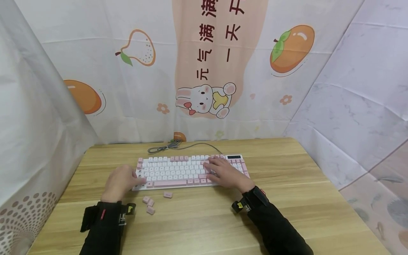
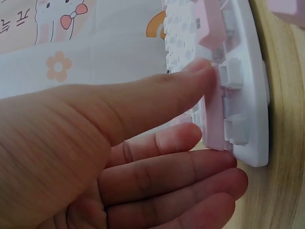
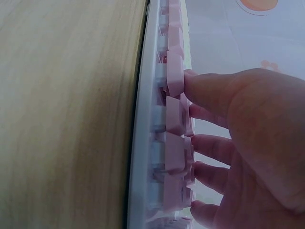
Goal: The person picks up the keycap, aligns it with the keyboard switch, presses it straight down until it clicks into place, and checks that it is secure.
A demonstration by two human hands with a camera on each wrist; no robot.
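A white and pink keyboard [image 1: 172, 172] lies on the wooden table. At its left end is my left hand [image 1: 121, 180]. In the left wrist view, my left thumb and index finger touch the upper side of a long pink keycap [image 2: 213, 121], their fingers nearly straight. Bare white switch stems [image 2: 233, 74] show beside that keycap. My right hand [image 1: 224, 172] rests over the keyboard's right part, fingers spread. Its thumb touches a pink key [image 3: 175, 74] in the front row. Several loose pink keycaps [image 1: 150, 210] lie in front of the keyboard's left half.
A bundled grey cable [image 1: 165, 147] lies behind the keyboard. A printed curtain [image 1: 143, 106] hangs along the table's back edge, with more cloth at both sides. The wooden table [image 1: 197, 226] extends in front of the keyboard.
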